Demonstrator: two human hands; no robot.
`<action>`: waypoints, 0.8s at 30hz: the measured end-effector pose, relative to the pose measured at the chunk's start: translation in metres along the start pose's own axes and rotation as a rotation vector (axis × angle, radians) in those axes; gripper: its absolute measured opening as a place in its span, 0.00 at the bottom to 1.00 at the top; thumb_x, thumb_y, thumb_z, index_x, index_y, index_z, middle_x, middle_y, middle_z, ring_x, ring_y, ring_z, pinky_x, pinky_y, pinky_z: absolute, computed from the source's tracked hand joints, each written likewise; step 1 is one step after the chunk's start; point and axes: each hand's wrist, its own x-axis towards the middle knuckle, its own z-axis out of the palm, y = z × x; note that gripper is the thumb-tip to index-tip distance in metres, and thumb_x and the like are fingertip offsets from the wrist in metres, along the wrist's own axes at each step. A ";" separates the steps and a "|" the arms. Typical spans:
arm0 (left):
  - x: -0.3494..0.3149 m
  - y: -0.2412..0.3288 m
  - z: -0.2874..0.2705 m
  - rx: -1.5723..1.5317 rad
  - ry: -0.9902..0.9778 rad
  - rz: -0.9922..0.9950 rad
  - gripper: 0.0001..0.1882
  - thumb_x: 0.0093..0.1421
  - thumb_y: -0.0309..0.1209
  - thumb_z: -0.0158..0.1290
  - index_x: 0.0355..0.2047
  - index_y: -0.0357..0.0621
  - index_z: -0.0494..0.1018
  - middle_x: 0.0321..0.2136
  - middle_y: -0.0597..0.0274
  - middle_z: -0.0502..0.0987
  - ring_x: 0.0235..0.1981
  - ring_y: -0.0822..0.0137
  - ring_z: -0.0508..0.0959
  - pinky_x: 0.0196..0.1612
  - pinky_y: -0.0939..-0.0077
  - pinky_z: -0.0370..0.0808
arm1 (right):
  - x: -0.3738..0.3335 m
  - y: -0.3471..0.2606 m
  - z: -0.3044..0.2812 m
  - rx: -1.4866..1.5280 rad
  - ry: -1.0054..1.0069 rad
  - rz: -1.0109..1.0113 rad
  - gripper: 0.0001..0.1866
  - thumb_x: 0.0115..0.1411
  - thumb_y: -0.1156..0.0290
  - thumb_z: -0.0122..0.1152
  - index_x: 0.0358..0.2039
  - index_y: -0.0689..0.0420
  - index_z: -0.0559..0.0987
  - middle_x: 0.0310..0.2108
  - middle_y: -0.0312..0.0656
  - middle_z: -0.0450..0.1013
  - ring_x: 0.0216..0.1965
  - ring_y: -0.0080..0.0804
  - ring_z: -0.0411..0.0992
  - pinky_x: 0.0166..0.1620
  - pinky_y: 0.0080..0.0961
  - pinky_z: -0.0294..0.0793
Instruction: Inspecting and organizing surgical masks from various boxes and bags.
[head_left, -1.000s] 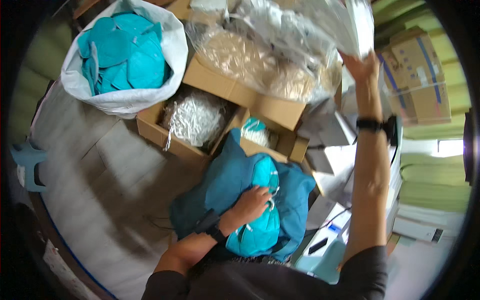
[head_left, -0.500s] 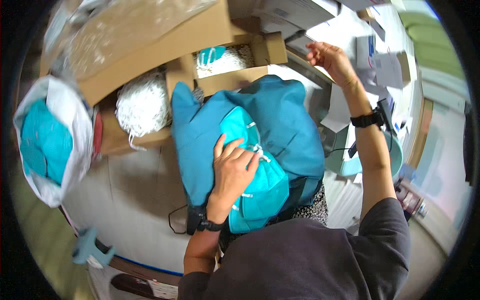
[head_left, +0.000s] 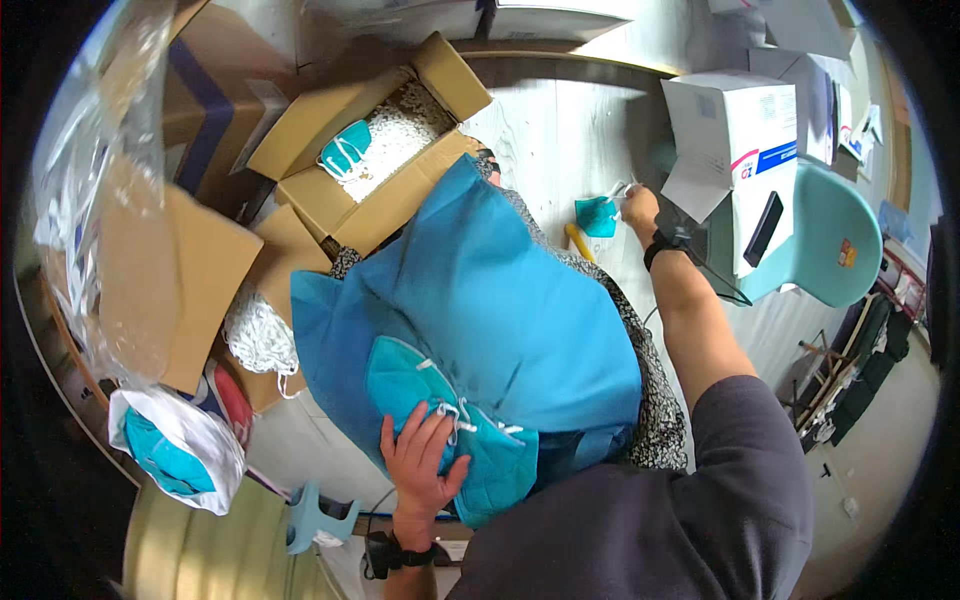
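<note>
Teal masks (head_left: 500, 470) with white straps lie overlapped on the blue cloth (head_left: 480, 290) across my lap. My left hand (head_left: 422, 468) rests on them, its fingers spread near the white straps. Out to the right, my right hand (head_left: 640, 210) is closed on the white straps of a single teal mask (head_left: 596, 217). That mask is beside the hand, low over or on the floor; I cannot tell which. Next to it lies a yellow object (head_left: 578, 241), partly hidden by the cloth. My right fingertips are small and partly hidden.
An open cardboard box (head_left: 350, 215) contains white bits and another teal mask. Left of it are a bundle of white straps (head_left: 262, 335) and a white bag (head_left: 215, 440) of teal masks. A white carton (head_left: 735, 130) and a teal chair (head_left: 840, 240) stand at the right.
My right hand, raised with nothing visible in it before, is now lower by the floor with a teal mask's straps. My left hand stays on the masks. The whole view has shifted.
</note>
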 end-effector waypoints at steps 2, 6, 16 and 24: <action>-0.003 -0.004 0.012 0.066 0.049 0.010 0.21 0.60 0.45 0.48 0.45 0.44 0.77 0.45 0.59 0.78 0.55 0.54 0.74 0.63 0.38 0.52 | -0.013 -0.015 0.001 -0.033 -0.129 -0.054 0.30 0.49 0.78 0.57 0.56 0.60 0.68 0.54 0.58 0.70 0.55 0.52 0.70 0.56 0.38 0.71; 0.006 0.000 0.007 0.078 0.035 -0.033 0.19 0.55 0.42 0.48 0.40 0.44 0.79 0.42 0.59 0.78 0.53 0.53 0.74 0.61 0.37 0.53 | -0.006 0.006 0.043 -0.014 -0.107 -0.439 0.47 0.46 0.85 0.54 0.67 0.62 0.49 0.63 0.64 0.58 0.63 0.57 0.61 0.64 0.38 0.63; 0.012 0.009 0.002 0.126 0.048 -0.053 0.19 0.55 0.43 0.49 0.40 0.47 0.79 0.44 0.62 0.79 0.51 0.56 0.76 0.61 0.44 0.55 | -0.009 0.025 0.018 -0.086 0.043 -0.377 0.25 0.46 0.74 0.69 0.48 0.58 0.74 0.45 0.51 0.75 0.50 0.50 0.71 0.51 0.41 0.72; 0.014 0.011 0.006 0.052 0.243 0.047 0.16 0.53 0.34 0.56 0.42 0.45 0.78 0.46 0.61 0.78 0.52 0.60 0.77 0.62 0.52 0.61 | -0.058 -0.014 -0.104 0.256 0.394 -0.532 0.14 0.54 0.63 0.70 0.27 0.62 0.79 0.41 0.43 0.77 0.45 0.44 0.72 0.49 0.35 0.71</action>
